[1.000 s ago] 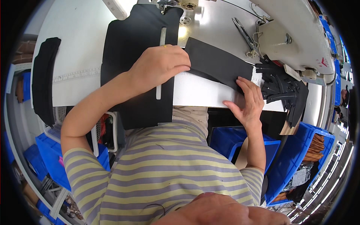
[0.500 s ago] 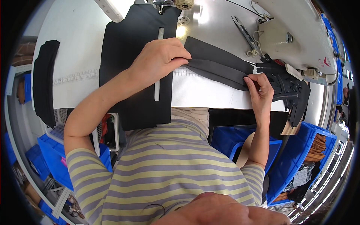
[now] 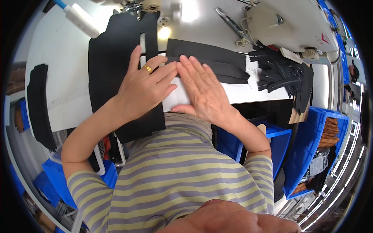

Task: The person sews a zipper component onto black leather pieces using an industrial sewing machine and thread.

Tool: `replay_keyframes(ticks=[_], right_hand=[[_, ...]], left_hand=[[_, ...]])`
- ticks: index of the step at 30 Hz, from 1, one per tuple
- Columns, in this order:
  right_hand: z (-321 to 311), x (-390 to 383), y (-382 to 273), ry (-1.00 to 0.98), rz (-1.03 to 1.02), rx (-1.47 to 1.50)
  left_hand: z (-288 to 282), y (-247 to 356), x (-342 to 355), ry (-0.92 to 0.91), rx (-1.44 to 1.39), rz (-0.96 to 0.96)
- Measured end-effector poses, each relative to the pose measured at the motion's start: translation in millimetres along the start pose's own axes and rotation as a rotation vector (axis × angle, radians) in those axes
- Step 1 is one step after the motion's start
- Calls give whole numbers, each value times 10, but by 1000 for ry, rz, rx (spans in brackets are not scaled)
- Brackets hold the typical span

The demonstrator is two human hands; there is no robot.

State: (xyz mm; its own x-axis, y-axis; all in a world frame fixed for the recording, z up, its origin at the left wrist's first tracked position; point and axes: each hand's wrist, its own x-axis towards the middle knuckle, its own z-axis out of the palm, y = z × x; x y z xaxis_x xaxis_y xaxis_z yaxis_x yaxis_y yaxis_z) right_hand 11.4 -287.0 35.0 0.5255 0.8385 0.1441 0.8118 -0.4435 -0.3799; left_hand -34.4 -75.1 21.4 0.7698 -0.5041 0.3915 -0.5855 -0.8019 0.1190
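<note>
Head view showed, nearest the camera, a striped yellow-and-grey shirt [image 3: 175,182] filling the lower frame, with both forearms rising from it to the bench [image 3: 58,77]. Just beyond the bench's near edge, the left hand [image 3: 144,87] lay flat with fingers spread, a gold ring [image 3: 147,69] on one finger, pressing on a large black panel [image 3: 112,66] that hung over the bench's edge. Touching it at the fingertips, the right hand [image 3: 204,91] also lay flat and open, palm down, on the white bench top, its fingertips on the near end of a long black strip [image 3: 210,60]. Right of that strip lay a fanned heap of narrow black pieces [image 3: 281,72]. Blue bins [image 3: 307,155] stood below at the right. Farther back sat a cream sewing machine [image 3: 268,23] and scissors [image 3: 231,21].
</note>
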Motion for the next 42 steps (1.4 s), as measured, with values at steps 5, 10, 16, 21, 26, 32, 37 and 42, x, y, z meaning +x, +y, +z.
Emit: replay_keyframes(ticks=[5, 10, 16, 21, 26, 32, 37, 42], right_hand=[[-44, -680, 396, 54, 200, -227], [31, -1304, 737, 208, 184, -400], [145, -1017, 48, 365, -138, -46], [-612, -1265, 766, 317, 308, -706], [-1093, -2010, 2030, 519, 542, -595], [-1503, -1588, 1750, 901, 878, 262], [-1672, -837, 614, 100, 541, 547], [-932, 269, 549, -474, 44, 657]], left_hand=[[9, 111, -65, -36, 58, -113], [61, 199, -47, -19, 131, -147], [230, 274, 171, 53, 251, -244], [283, 152, 304, 71, 213, -140], [249, -322, 429, -75, 208, -76], [208, -470, 399, -118, 130, -76], [230, -345, 369, -50, 65, -117], [257, -285, 343, 48, -4, -92]])
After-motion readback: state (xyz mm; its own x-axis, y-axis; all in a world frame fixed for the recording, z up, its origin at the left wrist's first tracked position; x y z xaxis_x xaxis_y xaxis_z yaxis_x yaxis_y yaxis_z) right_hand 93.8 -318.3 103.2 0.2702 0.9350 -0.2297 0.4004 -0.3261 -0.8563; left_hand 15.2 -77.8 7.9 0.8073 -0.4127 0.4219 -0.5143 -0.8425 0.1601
